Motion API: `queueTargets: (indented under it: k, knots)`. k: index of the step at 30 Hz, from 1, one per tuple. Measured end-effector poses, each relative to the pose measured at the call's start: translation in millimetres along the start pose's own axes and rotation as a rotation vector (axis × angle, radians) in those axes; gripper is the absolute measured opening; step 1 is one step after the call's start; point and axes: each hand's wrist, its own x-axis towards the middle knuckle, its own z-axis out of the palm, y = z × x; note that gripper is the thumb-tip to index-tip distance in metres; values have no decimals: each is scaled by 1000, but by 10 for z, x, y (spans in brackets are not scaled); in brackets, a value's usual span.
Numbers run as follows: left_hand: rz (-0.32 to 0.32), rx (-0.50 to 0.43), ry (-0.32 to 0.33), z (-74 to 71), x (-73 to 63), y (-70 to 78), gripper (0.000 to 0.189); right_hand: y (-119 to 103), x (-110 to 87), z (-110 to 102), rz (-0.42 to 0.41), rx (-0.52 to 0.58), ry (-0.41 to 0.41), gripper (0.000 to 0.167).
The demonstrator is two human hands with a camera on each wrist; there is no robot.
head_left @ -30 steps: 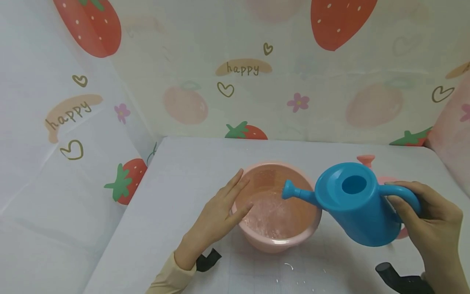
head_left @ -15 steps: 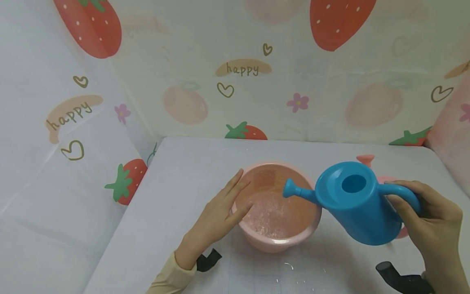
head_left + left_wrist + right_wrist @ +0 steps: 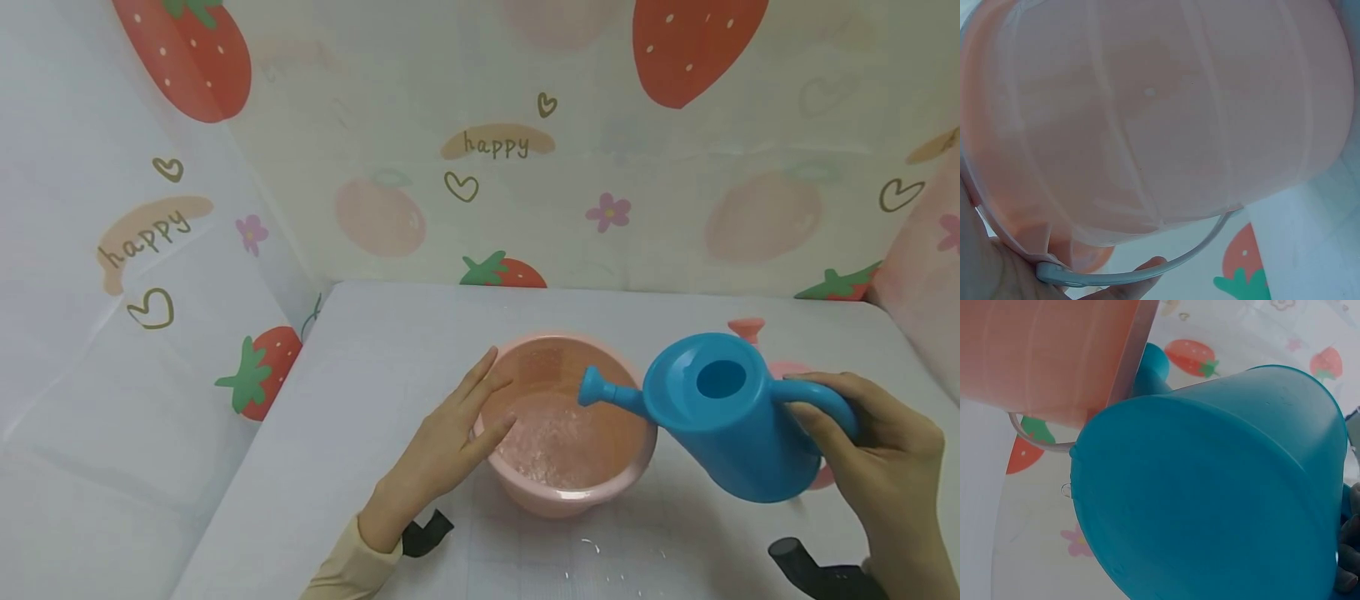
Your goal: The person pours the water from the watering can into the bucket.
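My right hand [image 3: 888, 454] grips the blue watering can [image 3: 757, 446] by its handle [image 3: 825, 397], fingers curled round. Compared with a second ago, my hold has hardly changed: the can stays raised, its spout [image 3: 618, 396] still reaching over the pink bucket [image 3: 551, 502] on the table [image 3: 375, 350]. My left hand [image 3: 446, 437] remains at the bucket's side, fingers straight and spread. The bubbly patch inside the bucket looks slightly different.

The left hand [image 3: 438, 442] has spread, nearly straight fingers [image 3: 472, 377], while the right hand [image 3: 881, 437] grips, curled.
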Motion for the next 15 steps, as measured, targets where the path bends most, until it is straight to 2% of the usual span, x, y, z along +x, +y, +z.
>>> queueTargets:
  k: [15]
  knots:
    - [1,-4,-7,-4,-4,-16,54,-3,10,7,-34,28,-6,26]
